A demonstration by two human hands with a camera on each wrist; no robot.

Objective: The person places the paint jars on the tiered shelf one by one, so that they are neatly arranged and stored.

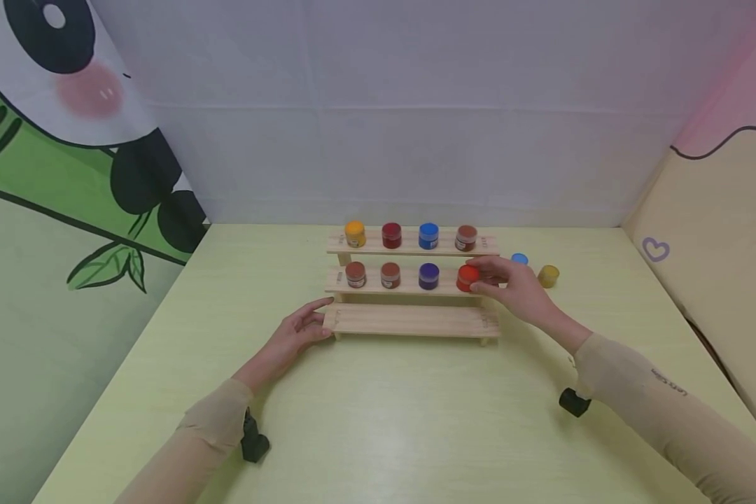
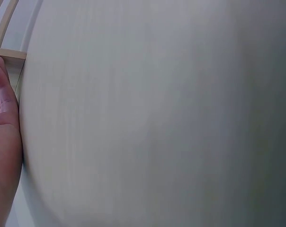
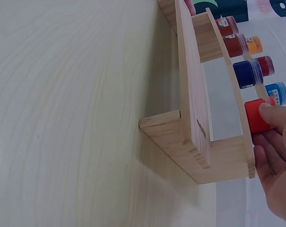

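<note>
A three-tier wooden rack point(image 1: 409, 320) stands on the table with small paint jars on its upper two tiers. My right hand point(image 1: 515, 288) pinches a red paint jar point(image 1: 467, 278) at the right end of the middle tier. In the right wrist view, the thumb lies on this red jar point(image 3: 256, 117) and the other fingers are beside it. Left of it on that tier are a dark blue jar point(image 1: 428, 276) and two brownish-red jars point(image 1: 390, 275). My left hand point(image 1: 297, 330) holds the left end of the bottom tier, thumb towards the front; its grip is partly hidden.
On the top tier sit a yellow jar point(image 1: 355, 234), a dark red jar point(image 1: 391, 236), a blue jar point(image 1: 428, 236) and a brown jar point(image 1: 466, 238). Right of the rack, a light blue jar point(image 1: 519, 259) and a dull yellow jar point(image 1: 549, 276) stand on the table point(image 1: 378, 420).
</note>
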